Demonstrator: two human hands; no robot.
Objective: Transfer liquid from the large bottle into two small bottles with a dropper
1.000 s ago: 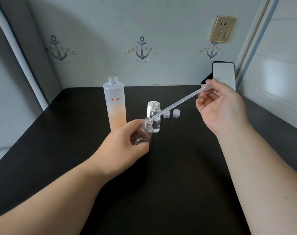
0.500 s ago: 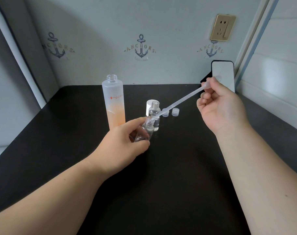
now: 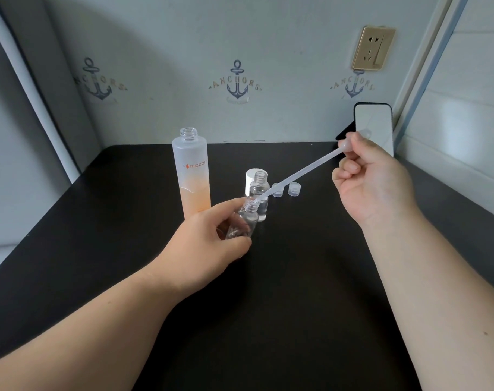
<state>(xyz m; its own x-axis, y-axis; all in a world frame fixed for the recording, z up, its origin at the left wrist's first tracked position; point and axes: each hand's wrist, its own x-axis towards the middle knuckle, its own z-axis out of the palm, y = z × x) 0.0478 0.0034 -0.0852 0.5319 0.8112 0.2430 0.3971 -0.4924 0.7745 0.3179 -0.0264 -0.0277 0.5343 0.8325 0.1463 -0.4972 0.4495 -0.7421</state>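
The large frosted bottle (image 3: 191, 176) with orange liquid in its lower half stands uncapped at the table's middle left. My left hand (image 3: 209, 235) grips a small clear bottle (image 3: 244, 220), tilted to the right above the table. My right hand (image 3: 372, 179) pinches the bulb of a translucent dropper (image 3: 302, 172), whose tip sits in the held bottle's mouth. A second small clear bottle (image 3: 259, 190) stands open just behind it.
A white cap (image 3: 250, 183) stands behind the second bottle, and two small clear caps (image 3: 286, 190) lie to its right. A phone (image 3: 374, 128) leans against the wall at the back right. The black table (image 3: 296, 277) sits in a corner with walls on three sides.
The dropper tip stays in the held bottle's mouth. Both hands have barely shifted; the view has moved slightly.
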